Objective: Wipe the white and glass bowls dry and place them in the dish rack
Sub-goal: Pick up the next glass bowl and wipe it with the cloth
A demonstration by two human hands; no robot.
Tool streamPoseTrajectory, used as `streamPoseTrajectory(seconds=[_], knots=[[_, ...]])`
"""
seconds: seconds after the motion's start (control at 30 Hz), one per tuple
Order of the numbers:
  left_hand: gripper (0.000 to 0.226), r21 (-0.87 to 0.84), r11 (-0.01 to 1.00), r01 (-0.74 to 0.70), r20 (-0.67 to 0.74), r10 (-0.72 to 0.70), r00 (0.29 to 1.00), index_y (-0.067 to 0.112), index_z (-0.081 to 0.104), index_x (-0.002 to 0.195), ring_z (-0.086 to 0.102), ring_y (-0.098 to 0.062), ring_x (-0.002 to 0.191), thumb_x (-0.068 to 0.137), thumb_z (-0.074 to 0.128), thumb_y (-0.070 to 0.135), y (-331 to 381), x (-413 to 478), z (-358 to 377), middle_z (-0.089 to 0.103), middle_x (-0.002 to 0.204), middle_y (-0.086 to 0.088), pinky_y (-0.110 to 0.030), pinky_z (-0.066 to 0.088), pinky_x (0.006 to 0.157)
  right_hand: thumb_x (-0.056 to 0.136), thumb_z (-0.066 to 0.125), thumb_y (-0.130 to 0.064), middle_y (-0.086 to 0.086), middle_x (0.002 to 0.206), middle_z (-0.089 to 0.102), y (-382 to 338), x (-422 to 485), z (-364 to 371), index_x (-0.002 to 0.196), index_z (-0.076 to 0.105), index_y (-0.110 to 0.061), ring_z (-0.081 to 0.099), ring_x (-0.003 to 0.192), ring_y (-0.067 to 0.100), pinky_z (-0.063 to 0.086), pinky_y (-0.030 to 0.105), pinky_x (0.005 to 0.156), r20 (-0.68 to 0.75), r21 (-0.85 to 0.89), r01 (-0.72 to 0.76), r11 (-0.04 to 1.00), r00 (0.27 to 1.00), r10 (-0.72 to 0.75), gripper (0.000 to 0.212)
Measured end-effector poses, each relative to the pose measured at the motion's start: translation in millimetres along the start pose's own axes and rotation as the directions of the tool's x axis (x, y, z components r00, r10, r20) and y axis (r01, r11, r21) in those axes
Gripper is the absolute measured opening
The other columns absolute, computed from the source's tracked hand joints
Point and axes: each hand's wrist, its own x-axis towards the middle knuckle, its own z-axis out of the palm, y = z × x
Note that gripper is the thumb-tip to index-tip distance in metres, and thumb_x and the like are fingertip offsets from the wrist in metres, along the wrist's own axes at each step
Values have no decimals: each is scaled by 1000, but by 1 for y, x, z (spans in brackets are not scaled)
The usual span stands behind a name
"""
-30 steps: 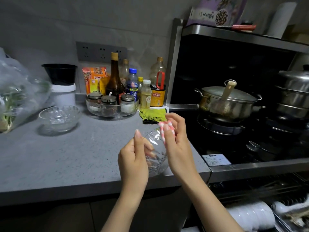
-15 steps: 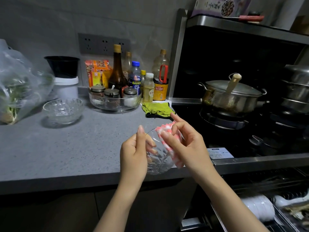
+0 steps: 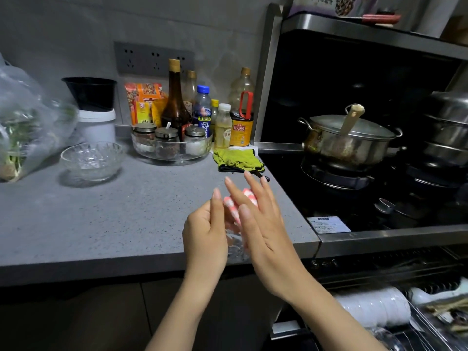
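I hold a small glass bowl (image 3: 235, 247) on edge between my hands, just above the counter's front edge; most of it is hidden. My left hand (image 3: 205, 236) grips its left side. My right hand (image 3: 260, 224) presses a pink-and-white checked cloth (image 3: 236, 205) against the bowl, fingers stretched out flat. A second glass bowl (image 3: 92, 160) stands upright on the grey counter (image 3: 101, 224) at the left. Stacked white bowls (image 3: 374, 307) lie in the pulled-out dish rack (image 3: 428, 333) at the lower right.
A glass tray of spice jars (image 3: 172, 145) and several bottles stand at the back. A green cloth (image 3: 238, 160) lies by the stove. A lidded pot (image 3: 349, 140) sits on a burner, a steamer (image 3: 448, 127) beside it. A plastic bag of greens (image 3: 27, 127) lies far left.
My right hand has turned from pinching the cloth at the bowl's rim to lying flat over it, hiding more of the bowl. The view has tilted slightly downward.
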Motion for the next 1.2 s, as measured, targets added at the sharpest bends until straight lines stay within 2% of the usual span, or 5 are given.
streamPoseTrajectory(seconds=[0.33, 0.5, 0.73, 0.93, 1.2], knots=[[48, -106, 993, 53, 52, -48, 997, 11, 51, 56, 51, -3, 38, 91, 40, 43, 6, -10, -2, 50, 41, 3, -14, 37, 40, 93, 36, -45, -20, 119, 62, 19, 17, -9, 118, 63, -30, 53, 117, -5, 41, 12, 96, -132, 420, -161, 893, 963, 236, 40], [46, -121, 993, -16, 10, 17, 1000, 24, 63, 55, 54, -8, 45, 88, 42, 48, 1, -6, 0, 59, 48, -1, -21, 43, 46, 101, 26, -43, -8, 136, 49, 8, 0, 18, 137, 49, -29, 41, 131, 12, 36, 34, 105, -310, -201, 69, 977, 942, -130, 45], [49, -188, 980, 62, -28, -69, 997, 14, 47, 54, 41, 0, 37, 100, 40, 30, 0, 0, -15, 43, 41, 9, -9, 32, 41, 92, 46, -47, 4, 85, 73, 27, 19, -2, 91, 68, -7, 69, 85, 15, 53, 24, 73, -114, 610, -217, 762, 928, 356, 45], [55, -70, 986, 152, 167, -138, 976, -2, 66, 73, 59, -23, 63, 95, 42, 42, -8, 11, -32, 63, 65, -16, -25, 48, 63, 87, 54, -48, 8, 45, 38, 23, 17, -7, 41, 46, -17, 37, 41, 16, 29, 26, 46, -91, 528, -247, 813, 935, 343, 57], [66, 282, 918, -279, 281, 199, 939, 9, 40, 46, 31, -12, 35, 91, 34, 58, 2, 13, -19, 32, 35, 4, -39, 34, 45, 90, 36, -52, -5, 38, 41, 14, 16, 3, 46, 46, -18, 40, 39, 7, 38, 40, 49, -205, 241, -80, 967, 970, 131, 57]])
